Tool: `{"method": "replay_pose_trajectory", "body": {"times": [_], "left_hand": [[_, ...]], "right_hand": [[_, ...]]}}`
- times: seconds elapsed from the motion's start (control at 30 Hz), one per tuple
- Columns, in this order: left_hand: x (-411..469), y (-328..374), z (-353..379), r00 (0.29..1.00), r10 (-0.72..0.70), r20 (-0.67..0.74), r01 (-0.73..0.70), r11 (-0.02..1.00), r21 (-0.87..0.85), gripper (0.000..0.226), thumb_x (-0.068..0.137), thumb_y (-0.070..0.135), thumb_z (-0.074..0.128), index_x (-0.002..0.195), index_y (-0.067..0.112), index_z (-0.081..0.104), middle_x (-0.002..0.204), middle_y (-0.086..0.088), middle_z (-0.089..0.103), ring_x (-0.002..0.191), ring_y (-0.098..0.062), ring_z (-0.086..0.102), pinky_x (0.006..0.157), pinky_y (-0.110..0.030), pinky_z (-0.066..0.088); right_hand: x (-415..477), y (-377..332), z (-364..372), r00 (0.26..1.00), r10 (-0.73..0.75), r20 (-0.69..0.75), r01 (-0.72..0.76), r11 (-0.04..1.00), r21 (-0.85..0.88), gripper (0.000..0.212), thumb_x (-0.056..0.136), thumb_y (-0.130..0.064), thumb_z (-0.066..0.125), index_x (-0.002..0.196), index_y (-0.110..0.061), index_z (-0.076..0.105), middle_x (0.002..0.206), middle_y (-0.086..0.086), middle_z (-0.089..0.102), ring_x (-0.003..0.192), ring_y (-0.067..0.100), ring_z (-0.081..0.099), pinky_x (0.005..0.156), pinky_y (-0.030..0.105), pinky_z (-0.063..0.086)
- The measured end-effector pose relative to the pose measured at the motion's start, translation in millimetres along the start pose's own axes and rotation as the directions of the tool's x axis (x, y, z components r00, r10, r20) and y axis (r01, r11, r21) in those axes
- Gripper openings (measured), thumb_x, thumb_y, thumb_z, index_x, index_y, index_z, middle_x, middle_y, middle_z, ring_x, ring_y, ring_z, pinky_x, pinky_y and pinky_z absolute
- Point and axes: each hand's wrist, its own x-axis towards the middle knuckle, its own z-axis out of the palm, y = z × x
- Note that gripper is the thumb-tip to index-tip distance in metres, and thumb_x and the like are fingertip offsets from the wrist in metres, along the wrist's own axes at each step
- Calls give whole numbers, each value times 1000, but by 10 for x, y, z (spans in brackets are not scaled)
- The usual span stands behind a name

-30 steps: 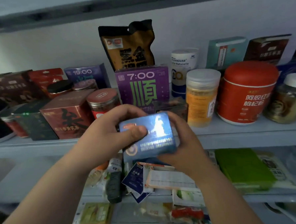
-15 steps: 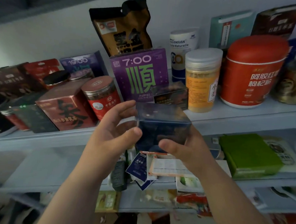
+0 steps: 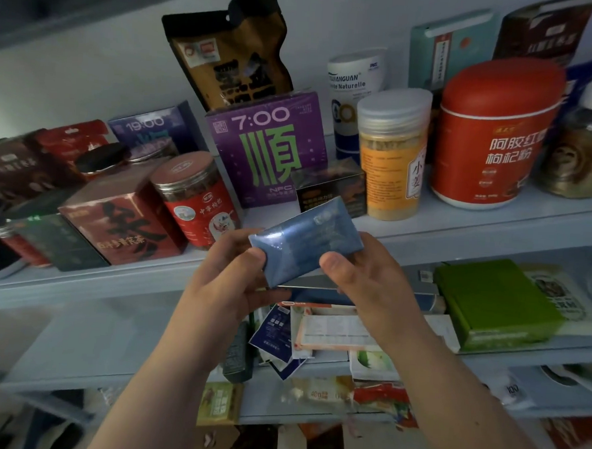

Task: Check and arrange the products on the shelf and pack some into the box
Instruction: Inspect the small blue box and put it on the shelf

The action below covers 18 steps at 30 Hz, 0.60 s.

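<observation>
A glossy blue box (image 3: 307,242) is held in front of the upper shelf (image 3: 476,220), tilted so that its left end sits lower than its right. It is pinched at the left end by the left hand (image 3: 230,282), with the thumb on the near face and the fingers curled beneath. Its lower right edge is gripped by the right hand (image 3: 363,282), whose thumb is pressed on the near face. The box is seen just in front of a small dark box (image 3: 330,191), with a purple box (image 3: 267,147) behind that and a red-labelled jar (image 3: 196,198) to the left. The wrapping looks slick, so a slip is judged possible if 1 hand is released. If the box is pushed back carelessly, the small dark box or the jar could be knocked over, since the row is crowded.
</observation>
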Motion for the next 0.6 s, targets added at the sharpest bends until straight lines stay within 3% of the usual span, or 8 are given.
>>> {"method": "replay_pose_trajectory", "body": {"times": [0.1,0.2,0.27,0.33,0.43,0.5,0.6], "left_hand": [[-3,-91,29,998,-38,43,37,999,15,42,70,27,60,110,26,72,116,-15,71,100,-28,71,86,-47,58],[-4,-118,28,986,-80,143,90,994,-66,52,76,20,60,127,14,62,119,-17,71,105,-34,69,82,-37,58],[-24,-93,42,978,-70,195,91,991,-99,71,82,45,71,137,5,52,126,-23,67,111,-38,67,86,-39,58],[-51,-82,65,977,-55,207,80,991,-111,97,74,63,78,142,3,46,132,-26,61,116,-42,64,91,-45,56],[-85,-67,110,989,-39,143,56,991,-121,85,71,46,79,141,9,46,131,-29,59,111,-44,65,89,-49,55],[-85,-70,117,993,-27,111,42,990,-135,77,70,39,72,138,14,47,129,-26,61,107,-41,67,82,-43,56],[-90,-72,142,991,-29,134,62,965,-255,75,66,31,72,135,12,52,122,-28,63,106,-42,65,81,-46,58]], "right_hand": [[-3,34,2,996,-82,-44,86,992,94,59,68,-58,72,122,-39,60,112,-21,69,109,2,65,84,23,55],[-46,67,-28,979,-204,-8,203,979,-16,87,69,-46,79,148,-46,41,132,-20,59,129,12,56,102,38,50],[-69,81,-54,965,-260,35,262,959,-110,94,68,-41,82,150,-45,36,137,-20,55,135,11,50,108,34,44],[-79,99,-63,948,-306,93,319,923,-215,91,68,-36,87,145,-42,39,142,-18,51,139,10,46,110,23,40],[-82,141,-77,937,-313,156,345,900,-267,91,72,-22,90,145,-43,41,147,-15,48,140,8,42,108,11,34],[-71,157,-91,936,-298,187,339,905,-257,95,74,-17,90,147,-47,38,151,-17,43,142,5,38,107,9,34],[-37,180,-96,936,-286,204,336,898,-284,98,74,-19,91,150,-47,35,157,-22,35,147,2,32,110,10,34]]}}
